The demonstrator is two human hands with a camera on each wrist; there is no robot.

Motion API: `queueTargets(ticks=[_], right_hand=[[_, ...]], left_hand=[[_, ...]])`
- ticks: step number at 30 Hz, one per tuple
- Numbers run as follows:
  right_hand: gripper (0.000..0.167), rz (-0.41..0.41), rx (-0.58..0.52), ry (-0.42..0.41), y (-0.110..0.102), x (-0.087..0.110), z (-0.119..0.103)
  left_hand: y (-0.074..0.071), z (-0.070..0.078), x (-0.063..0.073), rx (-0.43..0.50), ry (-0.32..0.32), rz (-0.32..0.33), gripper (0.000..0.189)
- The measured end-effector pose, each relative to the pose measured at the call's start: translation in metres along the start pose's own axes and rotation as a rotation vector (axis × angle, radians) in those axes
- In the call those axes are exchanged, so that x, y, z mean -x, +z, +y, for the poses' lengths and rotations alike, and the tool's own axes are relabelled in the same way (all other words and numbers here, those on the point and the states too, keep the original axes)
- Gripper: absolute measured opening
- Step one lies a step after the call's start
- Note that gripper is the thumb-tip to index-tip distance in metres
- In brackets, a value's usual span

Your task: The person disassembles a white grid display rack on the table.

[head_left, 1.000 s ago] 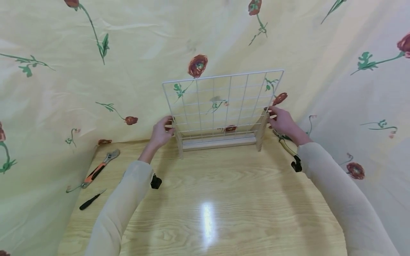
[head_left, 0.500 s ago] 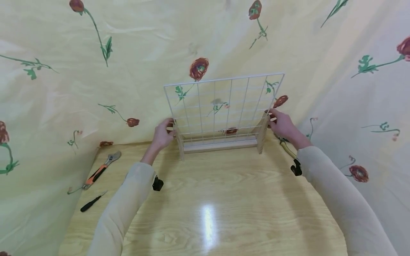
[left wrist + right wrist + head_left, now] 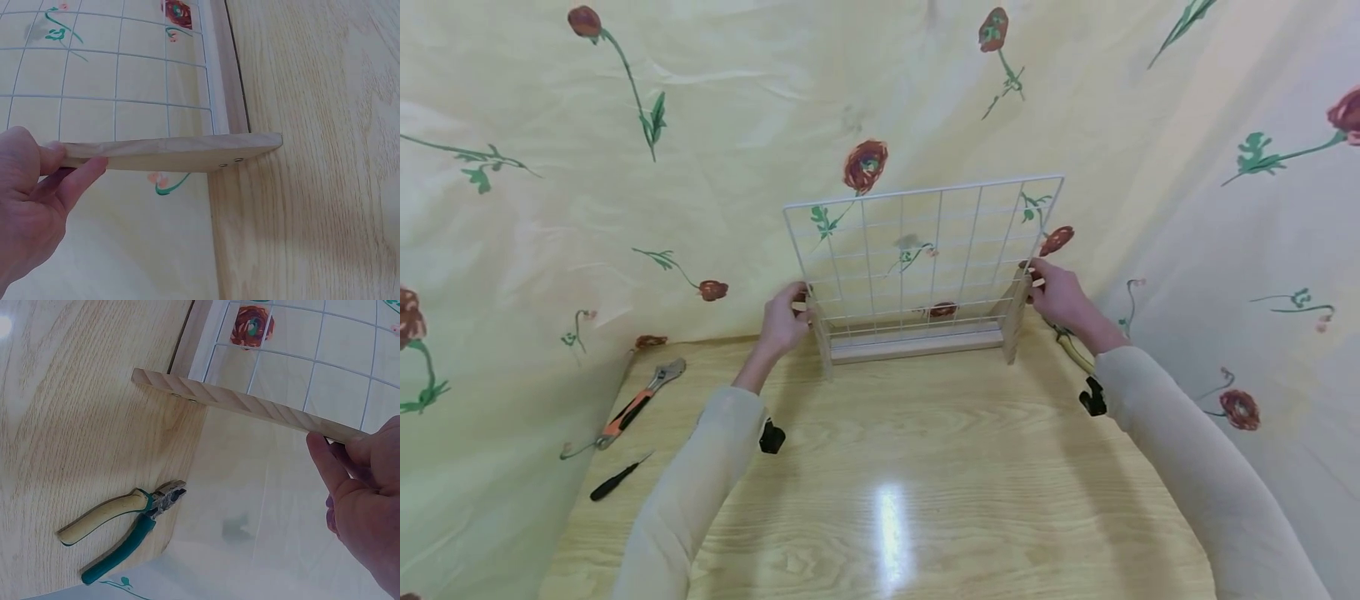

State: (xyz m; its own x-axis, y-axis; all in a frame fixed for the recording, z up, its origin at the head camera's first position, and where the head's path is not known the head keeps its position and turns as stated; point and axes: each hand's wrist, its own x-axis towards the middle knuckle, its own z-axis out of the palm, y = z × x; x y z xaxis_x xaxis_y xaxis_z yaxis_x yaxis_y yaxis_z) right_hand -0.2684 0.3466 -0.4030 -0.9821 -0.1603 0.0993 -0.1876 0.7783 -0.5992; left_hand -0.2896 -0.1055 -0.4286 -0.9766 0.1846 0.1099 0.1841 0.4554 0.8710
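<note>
A white wire grid (image 3: 940, 237) stands upright in a wooden stand at the back of the table, leaning slightly toward the wall. Two wooden side boards and a low crossbar (image 3: 917, 344) make up the stand. My left hand (image 3: 782, 323) pinches the upper end of the left side board (image 3: 169, 149) between thumb and fingers. On the opposite side, my right hand (image 3: 1066, 300) pinches the top of the right side board (image 3: 237, 401). Screw heads show near the foot of each board in the wrist views. Some fingers are hidden behind the boards.
Pliers (image 3: 131, 525) with beige and green handles lie right of the stand. On the left lie an adjustable wrench (image 3: 642, 403) with orange-black grips and a black screwdriver (image 3: 617, 478). Flower-patterned cloth (image 3: 722, 150) hangs behind and at both sides of the wooden table (image 3: 985, 467).
The head view has tilted a little, so everything sits slightly lower in it. Both hands keep their hold on the side boards, and the stand stays in place.
</note>
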Motion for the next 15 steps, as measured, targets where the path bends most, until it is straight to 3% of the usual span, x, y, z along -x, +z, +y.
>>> queueTargets(ticks=[15], right_hand=[[0.044,0.039,0.011,-0.042,0.004,0.004,-0.002]], left_hand=[[-0.001,0.002,0.013,-0.010,-0.002,0.020,0.046]])
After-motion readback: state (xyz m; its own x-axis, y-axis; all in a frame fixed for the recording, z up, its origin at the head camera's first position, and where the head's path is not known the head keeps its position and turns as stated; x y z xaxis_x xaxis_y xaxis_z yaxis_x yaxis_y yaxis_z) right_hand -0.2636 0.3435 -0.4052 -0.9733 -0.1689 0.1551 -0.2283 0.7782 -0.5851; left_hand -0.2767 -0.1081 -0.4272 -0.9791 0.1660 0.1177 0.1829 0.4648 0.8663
